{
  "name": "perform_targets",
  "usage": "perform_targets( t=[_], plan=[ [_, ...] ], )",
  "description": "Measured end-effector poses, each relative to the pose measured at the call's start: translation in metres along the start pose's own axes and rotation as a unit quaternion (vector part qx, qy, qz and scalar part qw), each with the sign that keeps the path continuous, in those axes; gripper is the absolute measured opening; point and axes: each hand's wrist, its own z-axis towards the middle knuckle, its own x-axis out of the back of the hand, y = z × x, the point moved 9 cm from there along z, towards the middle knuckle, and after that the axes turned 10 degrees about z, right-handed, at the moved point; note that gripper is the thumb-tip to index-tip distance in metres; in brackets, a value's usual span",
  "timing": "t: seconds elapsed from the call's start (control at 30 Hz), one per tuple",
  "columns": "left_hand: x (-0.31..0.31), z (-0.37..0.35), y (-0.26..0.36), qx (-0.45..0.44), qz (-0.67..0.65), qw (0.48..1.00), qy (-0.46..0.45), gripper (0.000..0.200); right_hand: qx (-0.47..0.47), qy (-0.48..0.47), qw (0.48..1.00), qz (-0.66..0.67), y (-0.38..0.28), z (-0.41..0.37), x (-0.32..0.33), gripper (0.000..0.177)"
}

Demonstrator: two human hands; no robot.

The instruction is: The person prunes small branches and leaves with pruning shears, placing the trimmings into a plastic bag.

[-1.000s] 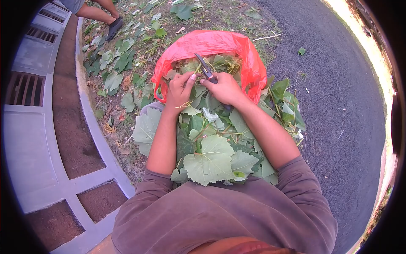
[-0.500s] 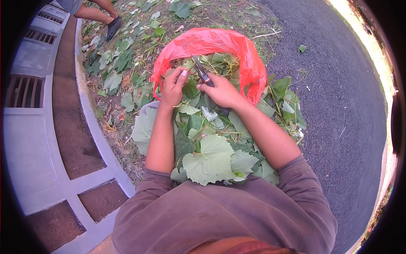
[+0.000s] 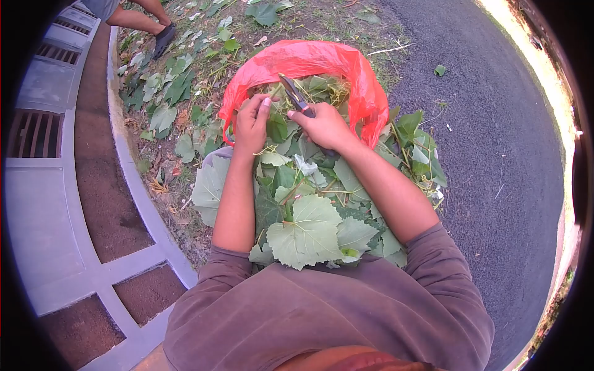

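Observation:
A red plastic bag (image 3: 297, 57) lies open on the ground ahead of me, with cut green stems and leaves inside. Over its mouth, my left hand (image 3: 252, 122) pinches a thin green stem (image 3: 276, 93). Just to the right, my right hand (image 3: 323, 125) is wrapped round dark-handled pruning shears (image 3: 293, 94), whose blades point up and left beside the stem. Large green leaves (image 3: 305, 231) are heaped on my lap, between my forearms and against the near side of the bag.
Grass with scattered leaves (image 3: 163, 117) stretches left of the bag. Beyond it run a pale concrete kerb (image 3: 137, 179) and a metal drain grate (image 3: 35, 133). Dark asphalt (image 3: 495, 185) lies to the right. Another person's legs (image 3: 141, 21) show at the top left.
The shears have opened a little near the stem, and my right thumb has shifted slightly left. The whole view has moved only slightly.

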Motion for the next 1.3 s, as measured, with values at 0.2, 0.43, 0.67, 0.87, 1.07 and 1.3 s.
perform_targets(
  t=[0.2,0.43,0.67,0.87,1.07,1.3],
  plan=[
    [0.014,0.005,-0.016,0.007,-0.189,0.981,0.037,0.021,0.020,-0.007,1.000,0.008,-0.001,-0.002,0.000,0.047],
    [-0.011,0.001,-0.002,-0.038,-0.190,0.980,-0.048,0.015,0.076,-0.022,0.997,-0.013,-0.006,-0.007,-0.008,0.052],
    [-0.019,-0.001,-0.004,-0.039,-0.179,0.981,-0.065,0.014,0.034,-0.005,0.999,0.005,-0.007,-0.009,-0.003,0.054],
    [-0.016,0.001,-0.002,-0.032,-0.198,0.978,-0.053,0.013,0.016,0.002,1.000,-0.004,0.000,-0.001,-0.003,0.054],
    [-0.005,0.007,-0.010,-0.017,-0.218,0.976,-0.020,0.013,0.011,0.007,1.000,0.024,0.003,0.000,-0.003,0.054],
    [-0.003,0.007,-0.009,-0.010,-0.363,0.932,0.007,0.014,0.059,-0.038,0.997,-0.030,-0.011,-0.011,-0.010,0.054]
  ],
)
